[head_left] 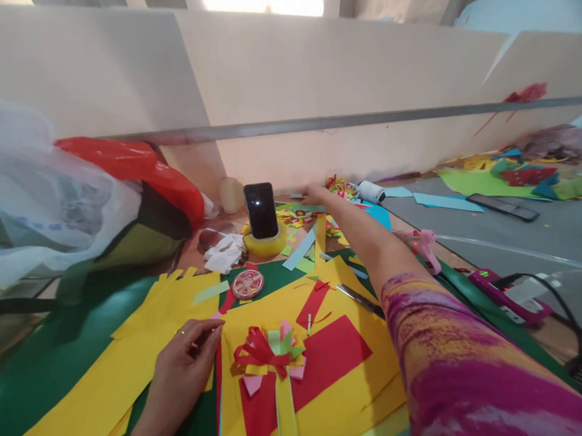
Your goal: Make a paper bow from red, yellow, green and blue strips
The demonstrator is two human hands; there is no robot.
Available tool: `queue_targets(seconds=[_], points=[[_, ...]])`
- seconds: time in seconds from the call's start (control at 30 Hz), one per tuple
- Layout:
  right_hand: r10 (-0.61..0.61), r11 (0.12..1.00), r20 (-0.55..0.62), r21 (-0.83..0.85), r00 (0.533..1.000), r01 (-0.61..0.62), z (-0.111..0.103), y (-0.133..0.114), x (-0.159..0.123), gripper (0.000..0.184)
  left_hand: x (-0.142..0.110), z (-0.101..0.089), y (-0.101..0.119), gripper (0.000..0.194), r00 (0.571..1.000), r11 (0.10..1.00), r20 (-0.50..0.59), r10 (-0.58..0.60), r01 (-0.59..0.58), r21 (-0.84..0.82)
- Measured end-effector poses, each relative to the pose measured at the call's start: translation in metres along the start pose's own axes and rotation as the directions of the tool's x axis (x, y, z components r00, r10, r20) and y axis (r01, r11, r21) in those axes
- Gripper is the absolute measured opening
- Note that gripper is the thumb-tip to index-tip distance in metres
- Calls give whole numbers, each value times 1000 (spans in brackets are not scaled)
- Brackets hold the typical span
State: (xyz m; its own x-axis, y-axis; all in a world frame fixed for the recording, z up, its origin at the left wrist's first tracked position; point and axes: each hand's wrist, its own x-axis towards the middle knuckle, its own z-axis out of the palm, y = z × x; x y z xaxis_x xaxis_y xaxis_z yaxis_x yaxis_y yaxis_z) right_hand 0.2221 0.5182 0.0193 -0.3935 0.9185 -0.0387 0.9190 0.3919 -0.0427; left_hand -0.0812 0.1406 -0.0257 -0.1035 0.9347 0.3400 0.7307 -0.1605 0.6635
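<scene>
My left hand (190, 357) is closed at the lower left, thumb and finger pinched at a small pink paper piece (219, 314). Just right of it, a flower-like bunch of paper strips (270, 354) in red, yellow, pink and green lies on yellow sheets (380, 387). A red paper rectangle (334, 357) lies beside the bunch. My right hand (315, 193) stretches far forward over a heap of coloured paper scraps (295, 214) near the wall. Its fingers look extended, small and slightly blurred, with nothing plainly held. Under the right forearm rests a cutter knife (359, 299).
A phone (261, 210) stands in a yellow tape roll (266, 244), behind a round red-and-clear disc (248, 284). A pink glue gun (423, 246) and a magenta power strip (510, 296) with a cable are at right. Plastic bags (38, 194) fill the left.
</scene>
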Motion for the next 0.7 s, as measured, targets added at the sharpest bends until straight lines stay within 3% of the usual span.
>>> queue_targets(seconds=[0.13,0.23,0.4,0.53,0.7], points=[[18,998,-5,56,1000,-18,-7,-2,-9,42,0,-1,1,36,1000,1000,15,-3,3,10],[-68,991,102,122,992,56,-11,-14,-14,38,1,-1,3,35,1000,1000,17,1,-1,5],[-222,968,284,181,933,175,-6,-41,-26,44,2,-1,4,36,1000,1000,6,17,-17,-2],[-275,960,299,127,914,248,8,-62,-33,51,3,0,2,34,999,999,0,36,-36,10],[-247,965,281,-21,927,263,16,-75,-42,28,4,0,1,34,998,998,8,60,-60,15]])
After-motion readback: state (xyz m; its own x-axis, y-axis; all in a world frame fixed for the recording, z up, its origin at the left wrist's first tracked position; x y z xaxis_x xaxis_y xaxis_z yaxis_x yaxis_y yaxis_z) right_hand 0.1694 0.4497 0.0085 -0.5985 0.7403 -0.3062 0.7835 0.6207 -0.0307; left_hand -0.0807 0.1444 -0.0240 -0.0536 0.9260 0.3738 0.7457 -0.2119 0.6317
